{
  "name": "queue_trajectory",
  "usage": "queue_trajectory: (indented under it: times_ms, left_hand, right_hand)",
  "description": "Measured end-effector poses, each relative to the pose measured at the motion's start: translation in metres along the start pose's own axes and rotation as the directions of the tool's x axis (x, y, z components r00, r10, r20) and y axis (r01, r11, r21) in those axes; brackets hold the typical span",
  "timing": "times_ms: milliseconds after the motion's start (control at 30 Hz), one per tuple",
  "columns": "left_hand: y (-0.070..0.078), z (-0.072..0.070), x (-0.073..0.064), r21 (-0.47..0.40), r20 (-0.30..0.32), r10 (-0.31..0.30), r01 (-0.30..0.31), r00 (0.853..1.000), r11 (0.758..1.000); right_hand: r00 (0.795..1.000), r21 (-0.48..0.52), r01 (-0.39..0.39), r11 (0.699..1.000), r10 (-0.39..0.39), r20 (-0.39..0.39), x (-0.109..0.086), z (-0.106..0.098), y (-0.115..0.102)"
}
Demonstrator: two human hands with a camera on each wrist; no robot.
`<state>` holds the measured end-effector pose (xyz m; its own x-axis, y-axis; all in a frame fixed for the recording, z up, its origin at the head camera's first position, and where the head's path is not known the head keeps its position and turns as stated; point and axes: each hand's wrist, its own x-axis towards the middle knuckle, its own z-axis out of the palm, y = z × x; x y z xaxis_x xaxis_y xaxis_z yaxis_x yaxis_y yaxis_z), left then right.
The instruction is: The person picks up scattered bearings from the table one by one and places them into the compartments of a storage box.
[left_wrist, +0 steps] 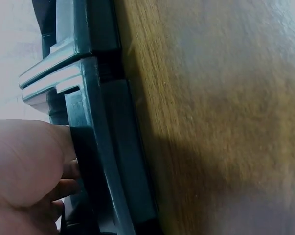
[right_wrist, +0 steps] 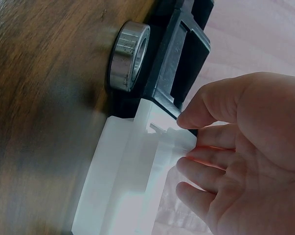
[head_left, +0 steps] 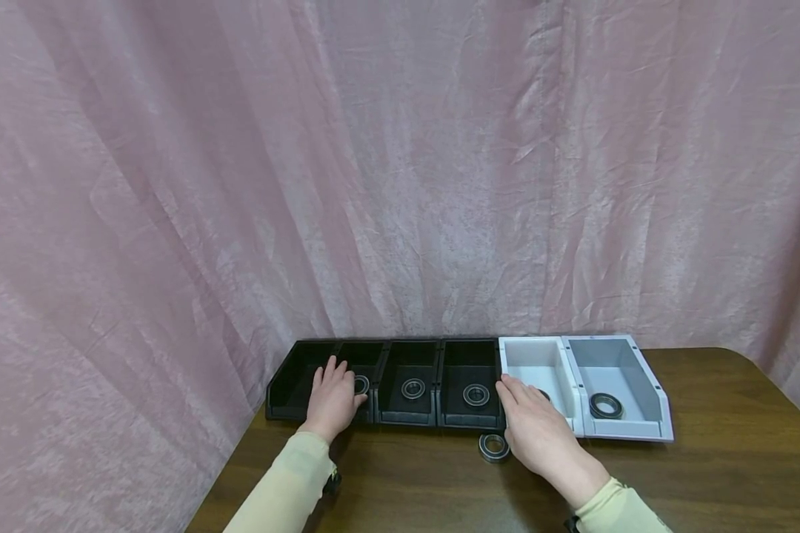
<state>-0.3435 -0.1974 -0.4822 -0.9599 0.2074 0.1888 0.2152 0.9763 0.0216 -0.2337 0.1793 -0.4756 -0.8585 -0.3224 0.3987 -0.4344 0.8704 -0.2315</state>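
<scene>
My left hand (head_left: 333, 400) reaches over the leftmost black bins, its fingers extended and the thumb apart. In the left wrist view its fingertips dip behind a black bin's front wall (left_wrist: 101, 147). My right hand (head_left: 543, 433) lies at the white bin (head_left: 536, 355), near its joint with the neighbouring black bin. In the right wrist view the thumb touches the rim there and the fingers are loosely bent. A ball bearing (head_left: 493, 448) lies on the table just left of this hand. Another bearing (head_left: 361, 384) shows beside my left thumb.
More bearings lie inside the black bin (head_left: 413, 389), the black bin to its right (head_left: 476, 395) and the light grey bin (head_left: 605, 406). One in the white bin is mostly hidden by my right hand. Behind the row hangs a pink curtain (head_left: 400, 185); the table (head_left: 720, 414) is wooden.
</scene>
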Motion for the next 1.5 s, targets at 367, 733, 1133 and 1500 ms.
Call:
queue_trajectory:
  times_ms: [367, 733, 1133, 1500]
  left_hand:
    - [0.006, -0.005, 0.001, 0.043, 0.025, -0.01, 0.009, 1.0, 0.999]
    - [0.008, -0.007, 0.008, 0.084, 0.065, -0.001, -0.005, 0.998, 0.996]
    - [0.005, -0.001, 0.015, 0.085, 0.114, -0.008, -0.002, 0.993, 0.996]
    - [0.005, 0.0, 0.017, 0.1, 0.129, 0.001, -0.014, 0.992, 0.995]
  right_hand:
    - [1.0, -0.006, 0.001, 1.0, -0.001, 0.011, -0.001, -0.001, -0.001]
    - [1.0, -0.001, -0.005, 1.0, 0.005, 0.0, -0.001, -0.001, -0.001]
    - [1.0, 0.001, 0.004, 1.0, -0.004, -0.015, 0.0, 0.0, -0.001]
    - [1.0, -0.002, 0.001, 1.0, -0.001, -0.014, 0.0, 0.0, -0.002]
